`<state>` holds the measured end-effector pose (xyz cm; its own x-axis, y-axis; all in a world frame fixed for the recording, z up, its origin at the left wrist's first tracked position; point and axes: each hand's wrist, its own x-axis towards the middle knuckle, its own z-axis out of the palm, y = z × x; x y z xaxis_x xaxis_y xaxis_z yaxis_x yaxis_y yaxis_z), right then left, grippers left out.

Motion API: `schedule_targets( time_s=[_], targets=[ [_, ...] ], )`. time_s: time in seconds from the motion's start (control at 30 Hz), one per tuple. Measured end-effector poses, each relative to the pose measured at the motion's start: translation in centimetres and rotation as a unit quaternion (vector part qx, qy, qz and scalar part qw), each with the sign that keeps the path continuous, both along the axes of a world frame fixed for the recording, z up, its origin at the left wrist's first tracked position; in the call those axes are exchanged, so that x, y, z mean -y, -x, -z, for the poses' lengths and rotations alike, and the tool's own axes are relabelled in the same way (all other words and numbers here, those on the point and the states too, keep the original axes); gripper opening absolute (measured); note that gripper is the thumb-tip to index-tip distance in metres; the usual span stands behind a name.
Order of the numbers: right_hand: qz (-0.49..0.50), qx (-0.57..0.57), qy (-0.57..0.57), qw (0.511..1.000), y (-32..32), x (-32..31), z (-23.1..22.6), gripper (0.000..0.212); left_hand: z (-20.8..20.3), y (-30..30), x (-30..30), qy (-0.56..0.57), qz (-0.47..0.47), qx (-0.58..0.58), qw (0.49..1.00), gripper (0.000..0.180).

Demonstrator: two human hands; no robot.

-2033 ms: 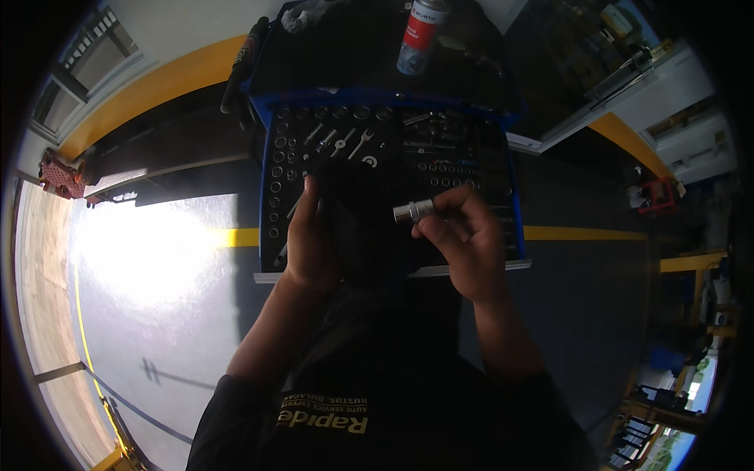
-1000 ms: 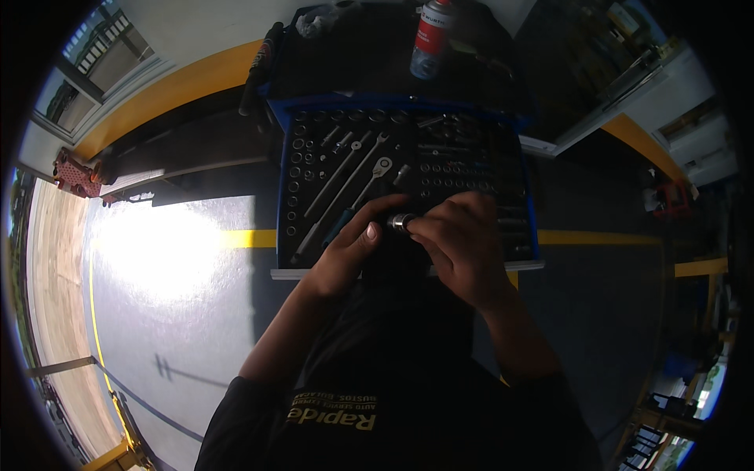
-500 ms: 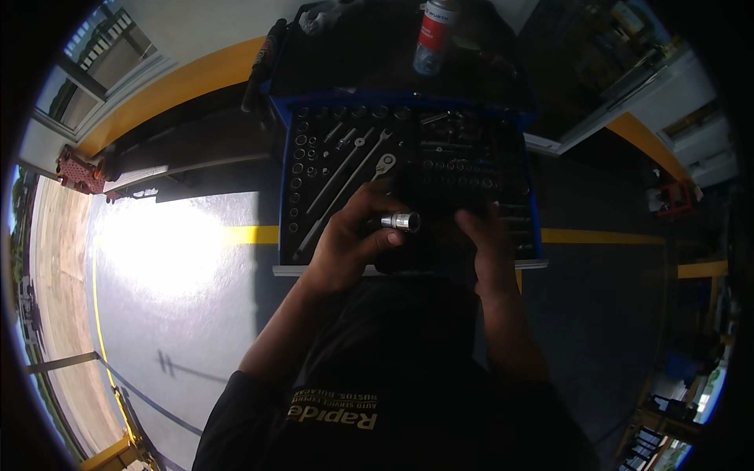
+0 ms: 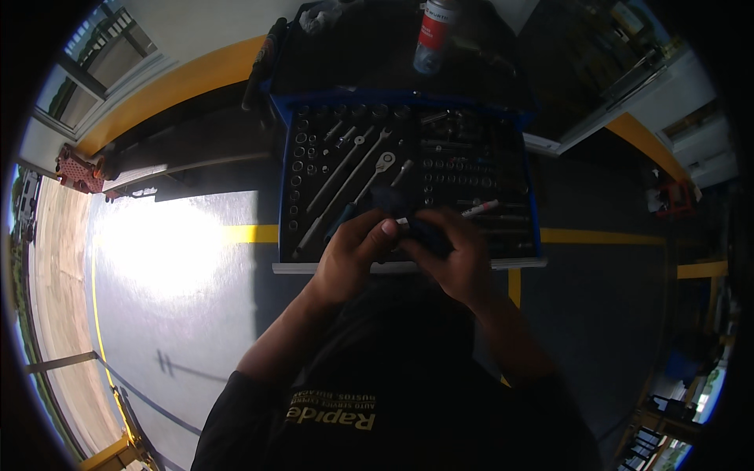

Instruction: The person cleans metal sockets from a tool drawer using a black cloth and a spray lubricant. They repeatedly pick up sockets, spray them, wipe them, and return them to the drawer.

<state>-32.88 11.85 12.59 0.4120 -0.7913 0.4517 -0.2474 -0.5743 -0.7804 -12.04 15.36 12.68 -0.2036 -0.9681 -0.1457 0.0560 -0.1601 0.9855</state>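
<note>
Sunlight glares off a gray workshop floor [image 4: 184,337] crossed by a yellow stripe [image 4: 601,236], beside a blue-edged tool chest [image 4: 361,67] with a dark top; its wide drawer [image 4: 314,269] stands pulled out, lined in black and filled with metal tools; a person in a dark shirt [image 4: 424,345] stands at the drawer front, both forearms raised over the edge; the left hand [image 4: 345,255] is curled nearly closed, thumb laid toward the bent forefinger; the right hand [image 4: 462,259] faces it just beside, fingers bent and thumb drawn in; on the chest top stands a spray can [image 4: 433,35] with a red and white label; a silver ratchet [image 4: 385,162] lies slantwise in the drawer beyond the left hand; dark cloth [image 4: 429,234] is gathered in the right hand's grip; rows of ring-shaped sockets [image 4: 297,180] line the drawer's left side; smallest of all, a silver socket [image 4: 403,221] shows its bright end between the hands, pinched at the left fingertips against the cloth, the remainder hidden.
</note>
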Motion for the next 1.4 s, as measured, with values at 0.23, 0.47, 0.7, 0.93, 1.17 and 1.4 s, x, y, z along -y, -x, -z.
schedule_targets(
  time_s=[0.23, 0.47, 0.7, 0.93, 1.17, 1.4],
  targets=[
    [-0.168, -0.011, -0.121, 0.978, 2.6, 1.9, -1.5, 0.032, -0.5, -0.5, -0.2, -0.216, 0.098, -0.166, 0.957, 0.058],
    [-0.019, 0.256, -0.188, 0.948, 2.1, 1.1, -3.2, 0.025, 1.0, -1.2, 1.1, -0.102, 0.175, -0.353, 0.913, 0.062],
    [0.058, -0.041, 0.143, 0.987, -1.6, -1.6, -0.6, 0.033, 0.1, 0.0, 0.3, -0.126, 0.025, -0.226, 0.966, 0.059],
    [0.065, -0.007, 0.124, 0.990, -0.8, -1.2, 0.8, 0.034, -0.2, 1.0, -0.5, 0.036, -0.014, -0.037, 0.999, 0.053],
    [-0.028, 0.024, -0.201, 0.979, 0.2, -0.1, 1.1, 0.021, -0.7, -1.2, -0.2, 0.147, -0.015, 0.259, 0.954, 0.032],
    [-0.024, 0.344, -0.413, 0.843, 2.5, 2.3, 2.8, 0.037, 0.0, -3.1, -0.3, 0.088, -0.041, 0.159, 0.982, 0.037]
  ],
)
